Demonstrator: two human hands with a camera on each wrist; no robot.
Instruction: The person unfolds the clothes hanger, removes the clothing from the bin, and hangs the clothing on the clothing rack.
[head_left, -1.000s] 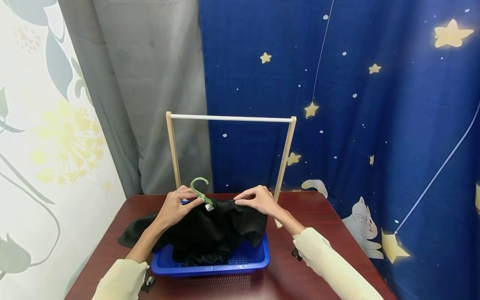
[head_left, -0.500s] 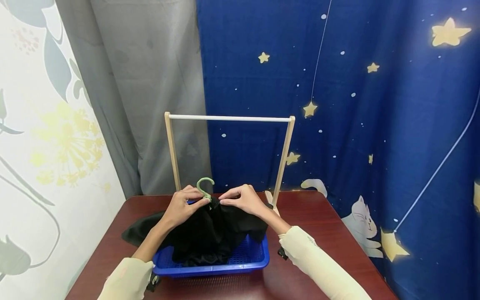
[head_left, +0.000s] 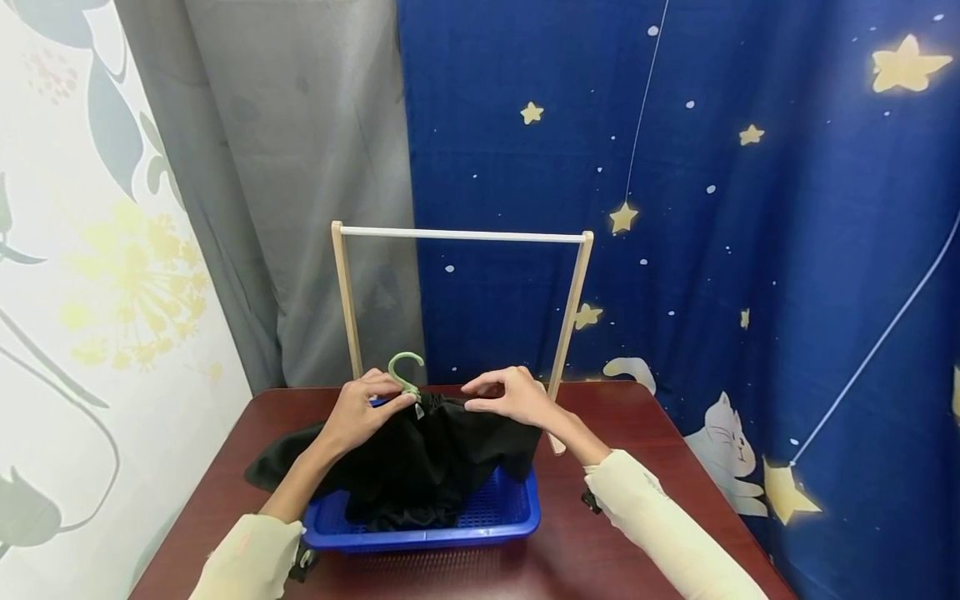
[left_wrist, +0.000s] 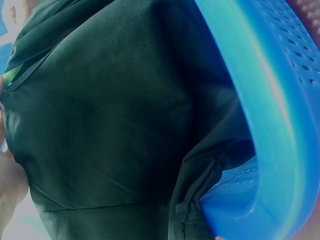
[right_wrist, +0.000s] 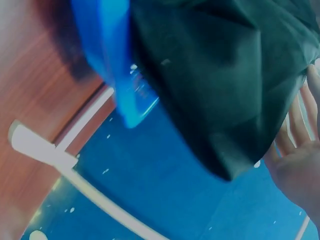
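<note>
A black garment (head_left: 420, 458) hangs in loose folds over a blue basket (head_left: 531, 508), with a light green hanger (head_left: 407, 360) at its neckline. Only the hanger's hook and neck show; the cloth hides the rest. My left hand (head_left: 363, 411) pinches the hanger's neck and the cloth beside it between thumb and fingers. To the right, my right hand (head_left: 517, 397) is at the garment's top edge, its thumb and fingers spread apart. In the right wrist view its fingers (right_wrist: 298, 122) extend beside the cloth, holding nothing. A small white label shows below the hook.
A small wooden clothes rack (head_left: 461, 235) with a white rail stands behind the basket. Everything sits on a dark red table (head_left: 600, 500). Behind hang a grey curtain (head_left: 307, 167) and a blue star-patterned curtain (head_left: 510, 167); a patterned white panel (head_left: 112, 292) is at left.
My right hand first moved left to the neckline near the hook, pinching cloth, then came back right and let go. My left hand and the hanger shifted slightly right.
</note>
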